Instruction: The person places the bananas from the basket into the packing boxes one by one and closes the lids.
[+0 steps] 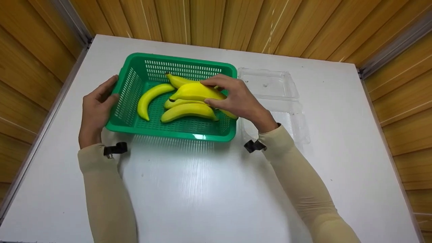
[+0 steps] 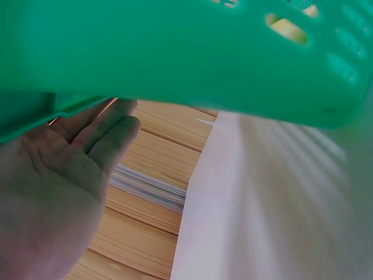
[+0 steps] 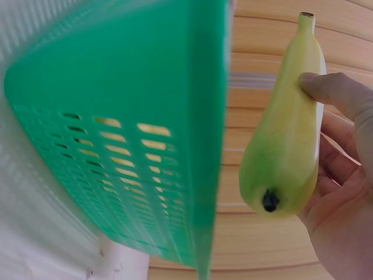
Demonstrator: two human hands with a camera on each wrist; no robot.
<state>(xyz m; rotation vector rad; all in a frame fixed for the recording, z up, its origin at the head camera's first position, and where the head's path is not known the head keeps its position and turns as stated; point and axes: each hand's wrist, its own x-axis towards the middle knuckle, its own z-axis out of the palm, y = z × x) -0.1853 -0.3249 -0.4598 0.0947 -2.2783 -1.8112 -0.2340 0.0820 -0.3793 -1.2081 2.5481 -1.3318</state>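
A green plastic basket [image 1: 165, 134] holds several yellow bananas, among them a curved one [image 1: 145, 103] on the left and one [image 1: 189, 111] near the front. My left hand [image 1: 98, 108] holds the basket's left rim, thumb at the rim. In the left wrist view, the palm and fingers [image 2: 108, 137] lie beside the green rim, and the thumb is hidden. My right hand [image 1: 236, 98] grips a plump banana [image 1: 192, 91] above the others. The right wrist view shows the thumb on this banana [image 3: 285, 134], its stem end up.
An opened clear plastic box [image 1: 270, 84] lies on the white table [image 1: 195, 189], right of the basket and partly behind my right wrist. Wood-patterned panels [image 1: 229, 23] stand around the table's back and sides.
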